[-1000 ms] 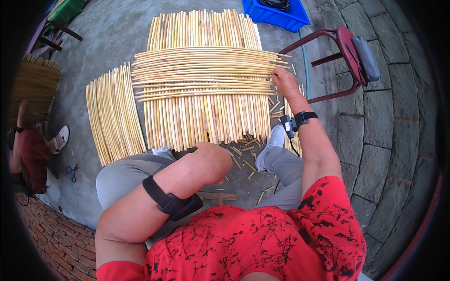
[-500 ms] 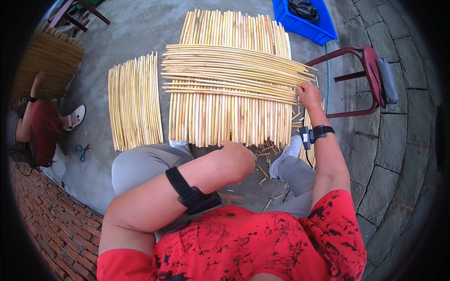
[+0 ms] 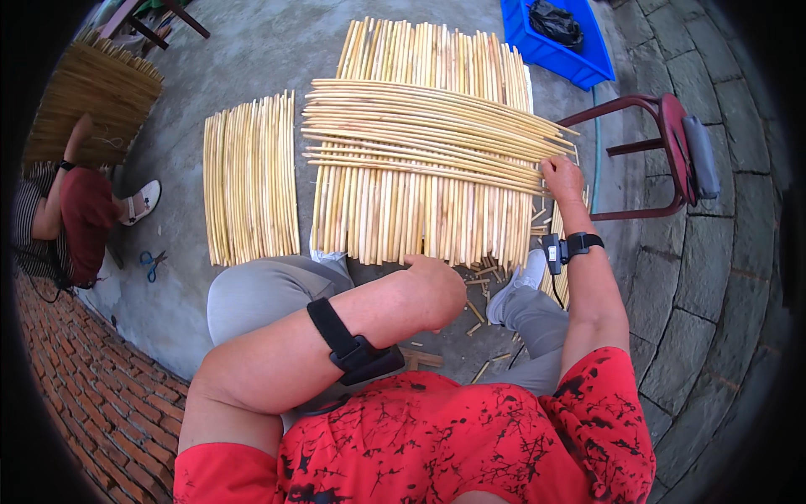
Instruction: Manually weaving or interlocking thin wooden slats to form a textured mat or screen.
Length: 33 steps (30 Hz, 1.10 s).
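A layer of pale, straight sticks (image 3: 378,214), peeled and reed-like, lies side by side in front of me. Across it runs a second bundle of long sticks (image 3: 420,118), fanned slightly toward the right. At the right ends of this bundle, my right hand (image 3: 562,178) is closed with its fingers curled round the tip of a lower stick. My left hand (image 3: 437,290) is bent inward over my lap, close to the near ends of the lower layer. Its back faces up and most of its fingers are hidden beneath it.
A narrower row of sticks (image 3: 252,181) lies at left. Scissors (image 3: 152,265) and another person's leg (image 3: 88,210) are farther left, beside a standing stick mat (image 3: 96,105). A blue bin (image 3: 558,59) and dark red stool (image 3: 672,143) stand right. Cut stick pieces (image 3: 478,311) litter the floor.
The whole scene has shifted slightly to the right as the view turned. My hands keep nearly the same places against the sticks. The other person's hand shows a little more clearly.
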Available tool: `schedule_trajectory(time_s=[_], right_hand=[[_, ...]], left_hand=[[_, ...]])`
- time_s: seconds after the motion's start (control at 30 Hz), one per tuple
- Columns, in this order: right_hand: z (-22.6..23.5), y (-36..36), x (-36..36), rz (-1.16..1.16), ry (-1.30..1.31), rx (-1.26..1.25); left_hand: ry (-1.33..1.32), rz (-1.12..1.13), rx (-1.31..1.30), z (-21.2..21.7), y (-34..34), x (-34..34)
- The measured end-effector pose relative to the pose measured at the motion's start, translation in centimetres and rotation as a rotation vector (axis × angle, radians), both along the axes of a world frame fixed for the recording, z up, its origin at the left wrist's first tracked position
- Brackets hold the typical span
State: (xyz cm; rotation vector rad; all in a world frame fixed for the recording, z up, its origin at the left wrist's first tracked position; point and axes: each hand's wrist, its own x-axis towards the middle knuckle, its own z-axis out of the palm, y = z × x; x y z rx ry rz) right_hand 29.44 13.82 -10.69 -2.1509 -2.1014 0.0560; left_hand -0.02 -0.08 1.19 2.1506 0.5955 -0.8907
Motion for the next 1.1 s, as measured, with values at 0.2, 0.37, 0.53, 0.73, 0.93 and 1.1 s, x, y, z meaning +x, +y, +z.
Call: schedule_trajectory(time_s=[0.2,0.37,0.53,0.73,0.93,1.1], right_hand=[[0.0,0.3,0.4,-0.054,0.024,-0.045],[0.1,0.3,1.6,-0.103,0.033,-0.028],[-0.2,0.8,-0.4,0.064,0.078,0.297],[-1.5,-2.0,-10.2,0.518,0.055,0.190],[-4.2,-3.8,-12.5,0.474,0.116,0.066],[-4.5,-3.7,-12.2,0.459,0.124,0.080]], left_hand=[[-0.006,0.006,-0.017,0.4,0.3,0.0],[-0.078,0.007,0.062,0.5,0.7,0.2],[-0.158,0.057,0.260,-1.4,1.1,-0.3],[-0.133,0.061,0.198,-0.8,1.8,0.0],[-0.167,0.086,0.176,-0.9,2.0,0.5],[-0.176,0.066,0.184,-0.8,2.1,0.7]])
